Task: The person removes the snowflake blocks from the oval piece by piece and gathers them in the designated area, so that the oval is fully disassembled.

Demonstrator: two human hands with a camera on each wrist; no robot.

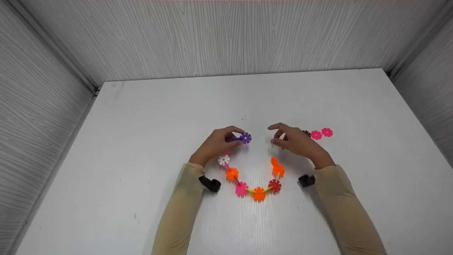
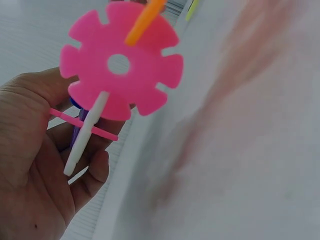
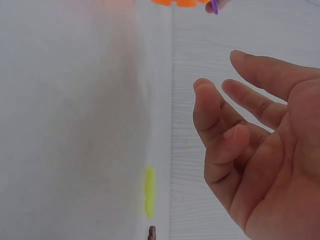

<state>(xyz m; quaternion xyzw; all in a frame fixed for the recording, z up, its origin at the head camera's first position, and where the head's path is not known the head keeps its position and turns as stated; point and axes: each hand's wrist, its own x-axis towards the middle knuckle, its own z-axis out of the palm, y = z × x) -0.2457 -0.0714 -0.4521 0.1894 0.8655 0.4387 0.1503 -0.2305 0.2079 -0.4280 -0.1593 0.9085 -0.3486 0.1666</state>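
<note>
My left hand (image 1: 218,142) pinches a purple notched disc (image 1: 246,138) between thumb and fingers, with another purple disc seen edge-on against it. From that hand a curved chain of linked discs runs down and round to the right: a white disc (image 1: 223,160), an orange disc (image 1: 232,174), a pink disc (image 1: 242,189), a second orange disc (image 1: 259,194), a red disc (image 1: 275,186) and orange discs (image 1: 278,171) at the far end. In the left wrist view, a pink disc (image 2: 90,55) hangs before the palm. My right hand (image 1: 295,141) holds nothing, fingers loosely bent and apart, above the table.
Beyond my right hand lie two loose pink discs (image 1: 327,132) and a partly hidden brown disc (image 1: 306,133). A yellow piece (image 3: 150,192) shows edge-on in the right wrist view. Pale wood-grain panels (image 1: 226,39) wall the white table (image 1: 159,106) at the back and sides.
</note>
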